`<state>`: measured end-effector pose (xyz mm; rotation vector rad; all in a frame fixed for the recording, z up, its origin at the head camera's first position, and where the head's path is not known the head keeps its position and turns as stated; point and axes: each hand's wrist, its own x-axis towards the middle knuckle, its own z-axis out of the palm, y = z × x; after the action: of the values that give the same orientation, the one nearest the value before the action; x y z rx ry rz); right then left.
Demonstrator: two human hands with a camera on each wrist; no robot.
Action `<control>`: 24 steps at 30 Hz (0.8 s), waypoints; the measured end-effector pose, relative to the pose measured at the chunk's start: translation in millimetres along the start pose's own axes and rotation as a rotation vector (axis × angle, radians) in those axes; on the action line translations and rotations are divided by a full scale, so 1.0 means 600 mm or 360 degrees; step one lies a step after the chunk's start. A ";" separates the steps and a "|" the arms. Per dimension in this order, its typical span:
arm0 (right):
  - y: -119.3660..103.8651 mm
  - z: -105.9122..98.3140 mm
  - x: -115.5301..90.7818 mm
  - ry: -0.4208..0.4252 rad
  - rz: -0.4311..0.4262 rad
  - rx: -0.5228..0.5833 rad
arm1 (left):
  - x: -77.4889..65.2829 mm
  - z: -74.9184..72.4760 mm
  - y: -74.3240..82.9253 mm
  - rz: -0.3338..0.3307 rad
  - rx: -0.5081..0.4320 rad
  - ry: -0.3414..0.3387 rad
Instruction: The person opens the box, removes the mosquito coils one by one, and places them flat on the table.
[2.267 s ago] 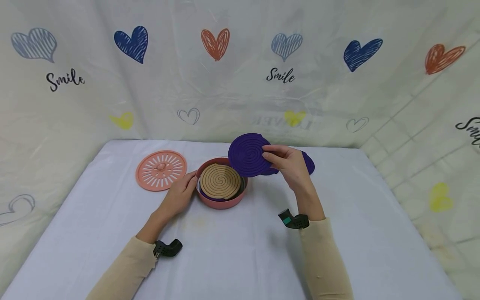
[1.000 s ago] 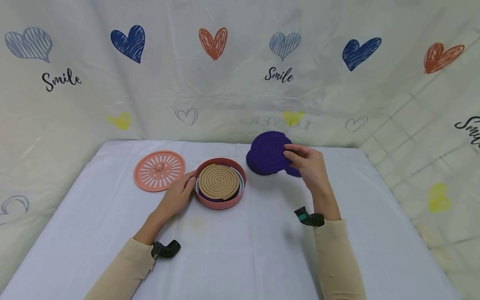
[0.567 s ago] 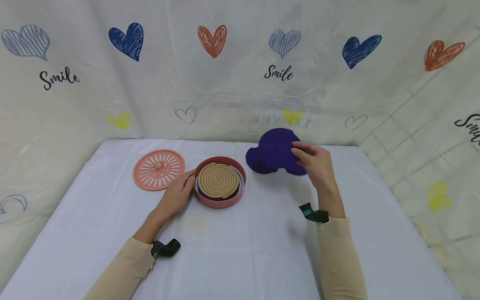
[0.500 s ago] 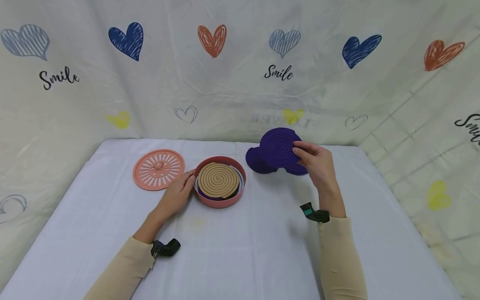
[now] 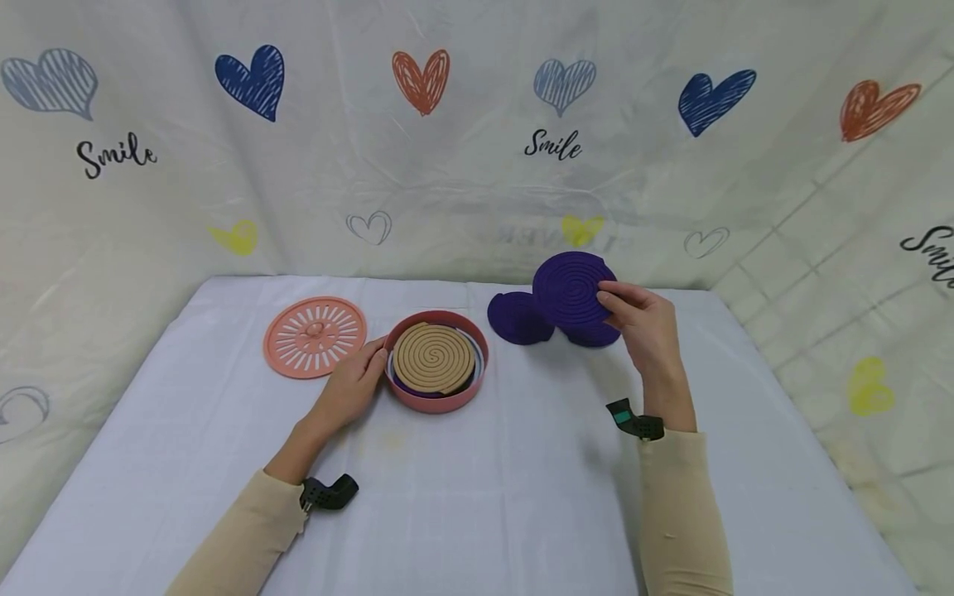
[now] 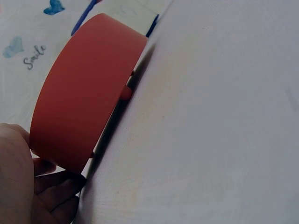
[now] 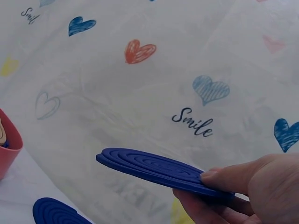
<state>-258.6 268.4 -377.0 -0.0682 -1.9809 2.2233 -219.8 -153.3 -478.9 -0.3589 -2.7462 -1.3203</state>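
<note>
My right hand (image 5: 647, 327) pinches a purple mosquito coil (image 5: 566, 288) between thumb and fingers, raised and tilted above the table. In the right wrist view, this coil (image 7: 149, 168) shows edge-on. Below it lie two more purple pieces: a coil (image 5: 519, 319) on the left, and another coil (image 5: 596, 338) mostly hidden behind the held one. My left hand (image 5: 352, 382) grips the left side of a round red holder (image 5: 436, 405), its fingers low at the wall (image 6: 79, 93) in the left wrist view. Inside the holder a beige coil (image 5: 434, 358) lies uppermost, over something purple.
A pink slotted lid (image 5: 316, 331) with a centre knob lies flat left of the holder. White cloth (image 5: 462, 497) covers the table. A curtain (image 5: 477, 182) printed with hearts hangs behind the far edge.
My right hand has carried the purple coil rightward from beside the holder to over the right-hand coil, uncovering more of the left one. My left hand stays on the holder.
</note>
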 end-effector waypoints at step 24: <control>-0.007 -0.049 0.006 0.0143 -0.0018 0.0411 | 0.001 0.000 -0.003 0.0001 0.0018 0.0002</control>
<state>-257.8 298.1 -375.9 -0.1222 -1.6309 2.4023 -220.8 -154.3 -480.5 -0.3585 -2.7512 -1.3042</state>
